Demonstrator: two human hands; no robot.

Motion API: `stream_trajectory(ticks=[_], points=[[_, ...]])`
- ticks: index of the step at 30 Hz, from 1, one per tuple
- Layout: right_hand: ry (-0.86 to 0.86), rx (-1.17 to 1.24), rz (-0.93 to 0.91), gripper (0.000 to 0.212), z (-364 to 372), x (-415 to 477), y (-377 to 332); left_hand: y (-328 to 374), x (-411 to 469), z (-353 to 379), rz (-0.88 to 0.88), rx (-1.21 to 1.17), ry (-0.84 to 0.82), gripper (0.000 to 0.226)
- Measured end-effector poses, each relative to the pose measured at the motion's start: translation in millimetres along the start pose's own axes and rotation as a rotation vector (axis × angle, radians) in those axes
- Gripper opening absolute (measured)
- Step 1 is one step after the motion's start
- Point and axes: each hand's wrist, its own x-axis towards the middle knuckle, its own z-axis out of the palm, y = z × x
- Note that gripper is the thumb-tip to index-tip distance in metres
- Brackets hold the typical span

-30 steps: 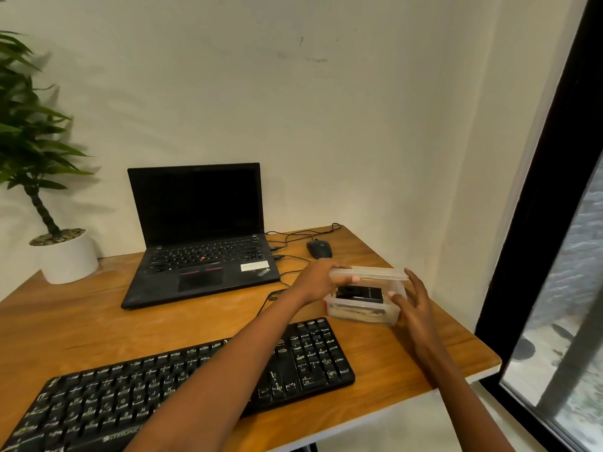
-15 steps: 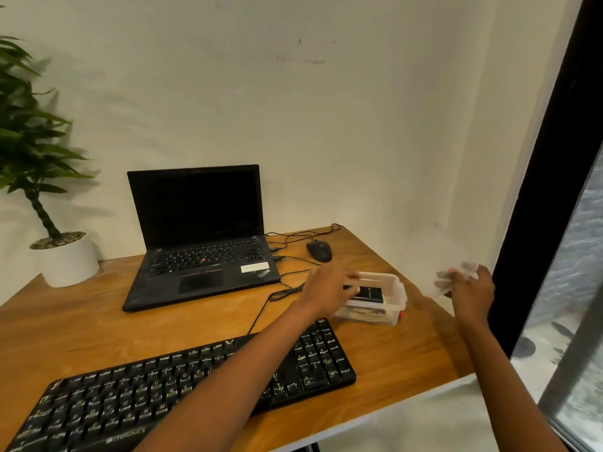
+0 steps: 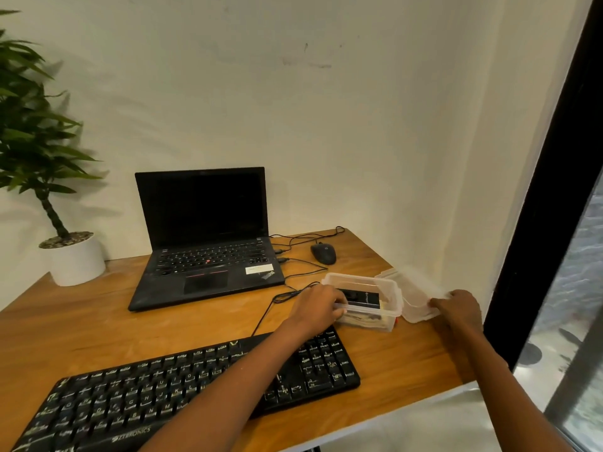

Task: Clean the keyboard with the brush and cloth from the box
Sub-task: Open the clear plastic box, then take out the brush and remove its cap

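clear plastic box [image 3: 365, 301] sits open just past the keyboard [image 3: 195, 383], long axis running l-r across the desk [image 3: 98, 327]. left hand [image 3: 318, 309] grips its near-left rim, so it's the nearer one for reaching in; right hand [image 3: 458, 306] is off to the right, pinching the lid [image 3: 412, 296], which rests tilted beside the box. inside: a dark item and smth pale under it, prob brush and cloth but can't tell for sure. counts: 1 box, 1 lid, 1 keyboard, 1 laptop [image 3: 205, 236], 1 mouse [image 3: 323, 252], 1 plant [image 3: 42, 177], 2 hands.

Likely office: laptop [image 3: 208, 236], keyboard [image 3: 182, 393], wooden desk [image 3: 98, 324].
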Motion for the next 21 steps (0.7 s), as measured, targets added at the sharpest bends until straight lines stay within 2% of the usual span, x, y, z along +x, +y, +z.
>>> stream_trajectory(ticks=[4,7,9,11,14,15,16,18,20,21], points=[[-0.103,-0.303,0.0,0.05,7,9,4,-5,-4,-2,-0.022,-0.006,0.021,0.019],[-0.137,-0.367,0.004,0.052,7,8,2,-7,-6,-4,-0.045,-0.015,0.018,0.02],[-0.113,-0.406,0.037,0.056,2,0,-7,-7,-8,-7,-0.055,-0.059,0.007,0.023],[-0.015,-0.464,0.014,0.059,0,-13,-24,-8,-10,-10,-0.078,-0.125,0.036,0.025],[0.179,-0.275,-0.283,0.043,0,-33,-58,-13,-12,-15,-0.162,-0.156,0.124,0.023],[0.174,-0.19,-0.411,0.034,2,-38,-69,-16,-12,-17,-0.191,-0.155,0.141,0.023],[0.1,-0.126,-0.52,0.027,4,-43,-81,-20,-14,-17,-0.215,-0.156,0.147,0.023],[-0.218,-0.092,-0.651,0.025,10,-51,-105,-25,-17,-19,-0.248,-0.156,0.148,0.023],[-0.562,-0.222,-0.677,0.028,17,-58,-124,-30,-21,-19,-0.278,-0.153,0.144,0.024],[-0.66,-0.314,-0.674,0.032,22,-59,-130,-32,-22,-20,-0.296,-0.149,0.138,0.024]])
